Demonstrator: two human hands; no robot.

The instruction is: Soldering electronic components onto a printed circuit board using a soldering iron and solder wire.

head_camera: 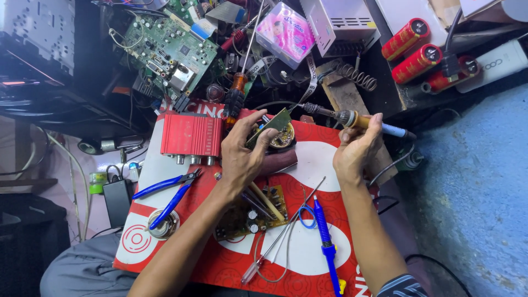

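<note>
The left hand [242, 157] closes its fingers on a small green circuit board [276, 122], tilting it above a round part on the red and white mat [308, 165]. The right hand [355, 151] grips a soldering iron [360, 120] by its orange and blue handle, tip pointing left at the board. Both forearms reach up from the bottom edge. Behind, a pink wrapped packet [286, 30] and 3 red cylinders [418, 52] lie among clutter. Blue pliers [168, 192] rest left.

A red and white mat [308, 165] is spread as the work surface; left of its red finned box [191, 134], blue-handled pliers [168, 195] are laid, a blue-handled tool [325, 239] to its lower right.
</note>
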